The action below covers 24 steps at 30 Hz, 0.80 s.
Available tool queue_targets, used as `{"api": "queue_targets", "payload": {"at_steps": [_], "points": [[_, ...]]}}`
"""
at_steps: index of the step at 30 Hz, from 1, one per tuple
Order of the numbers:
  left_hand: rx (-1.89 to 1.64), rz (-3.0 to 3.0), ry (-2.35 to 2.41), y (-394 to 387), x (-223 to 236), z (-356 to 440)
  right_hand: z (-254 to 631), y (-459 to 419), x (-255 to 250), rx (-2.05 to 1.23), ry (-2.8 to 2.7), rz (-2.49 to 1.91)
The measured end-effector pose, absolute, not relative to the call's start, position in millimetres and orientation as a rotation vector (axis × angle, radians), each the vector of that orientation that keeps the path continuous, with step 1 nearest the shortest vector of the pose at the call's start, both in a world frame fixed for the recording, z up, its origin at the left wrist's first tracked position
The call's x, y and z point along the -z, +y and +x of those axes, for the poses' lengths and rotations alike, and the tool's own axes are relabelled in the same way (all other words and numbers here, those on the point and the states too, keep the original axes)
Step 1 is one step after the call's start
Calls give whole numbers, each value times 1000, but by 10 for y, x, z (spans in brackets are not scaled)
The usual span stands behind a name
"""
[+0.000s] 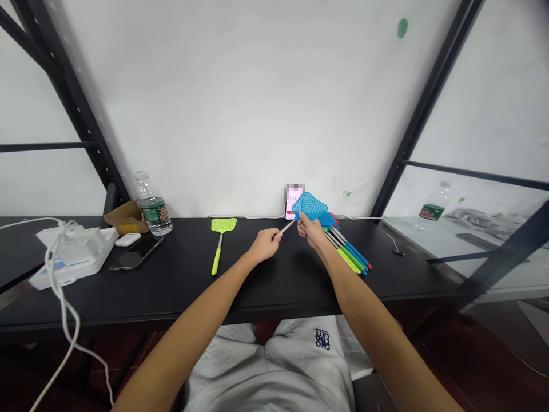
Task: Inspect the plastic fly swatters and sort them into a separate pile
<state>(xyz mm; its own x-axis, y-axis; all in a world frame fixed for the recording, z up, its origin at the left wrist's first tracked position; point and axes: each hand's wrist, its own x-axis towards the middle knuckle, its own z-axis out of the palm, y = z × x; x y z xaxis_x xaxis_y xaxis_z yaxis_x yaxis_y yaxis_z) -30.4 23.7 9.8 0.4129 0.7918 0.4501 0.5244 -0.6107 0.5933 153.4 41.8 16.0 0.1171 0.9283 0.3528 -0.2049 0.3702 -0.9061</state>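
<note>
A blue fly swatter (309, 203) is held between both hands above the black desk. My left hand (266, 244) is closed round its handle end, and a thin metal rod shows beyond the fist. My right hand (309, 229) grips it by the base of the mesh head. To the left, a yellow-green fly swatter (223, 225) lies on the desk with its handle toward me. Beside my right forearm rests a fanned pile of fly swatters (349, 250) with yellow, green, blue and red handle ends; their heads are partly hidden behind the held one.
A phone (291, 197) with a lit screen leans on the wall behind the hands. On the left of the desk (180, 286) stand a water bottle (153, 207), an open cardboard box (126, 217), a dark phone (136, 253), a white case (127, 240) and a power strip with white cables (60, 292).
</note>
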Motion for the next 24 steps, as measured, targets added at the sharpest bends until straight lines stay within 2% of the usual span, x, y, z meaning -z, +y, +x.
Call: {"api": "queue_targets", "payload": {"at_steps": [7,19,24], "points": [[-1032,2358,1111,192,-85,-201,1378,387,-148,-981,-1182,-960],[-993,2421,1124,170,-76,-210,1496,410,-191,-940,-1089,-980],[-951,2277,1051,172,-96,-193,1523,411,-212,-953,-1105,-967]]}}
